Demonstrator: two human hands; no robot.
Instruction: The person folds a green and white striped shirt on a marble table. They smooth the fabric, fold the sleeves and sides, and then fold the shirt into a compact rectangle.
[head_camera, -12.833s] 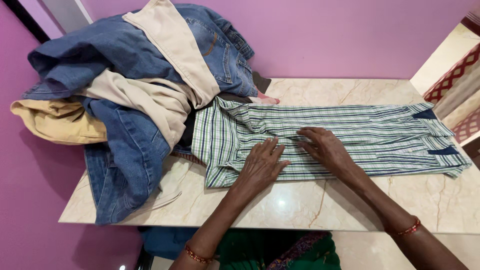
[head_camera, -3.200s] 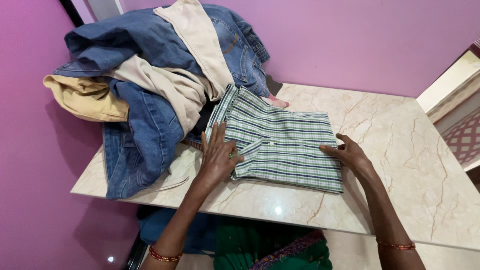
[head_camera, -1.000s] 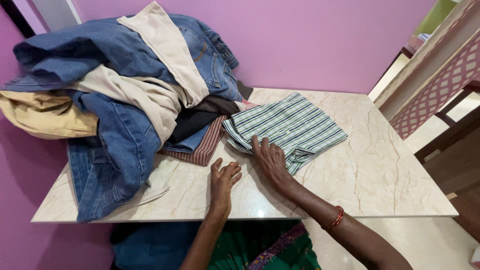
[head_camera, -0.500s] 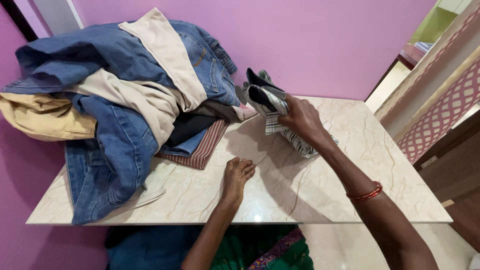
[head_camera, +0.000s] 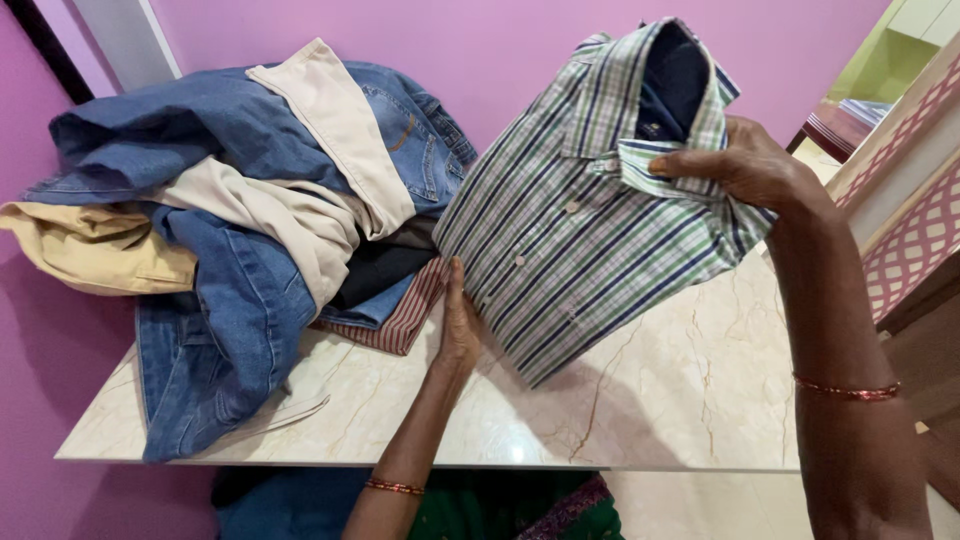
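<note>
The right hand (head_camera: 745, 165) lifts the folded plaid shirt (head_camera: 580, 210) — fingers pinching its collar — while the left hand (head_camera: 460, 325), fingers together, supports its lower edge above the counter (head_camera: 680, 390).

1. A marble-patterned tabletop (head_camera: 690, 380) stands against a pink wall (head_camera: 500, 50).
2. A heap of blue jeans (head_camera: 230, 300), beige trousers (head_camera: 330, 130) and a tan garment (head_camera: 90, 250) covers its left side.
3. A red-striped cloth (head_camera: 400, 315) pokes out beneath the heap.
</note>
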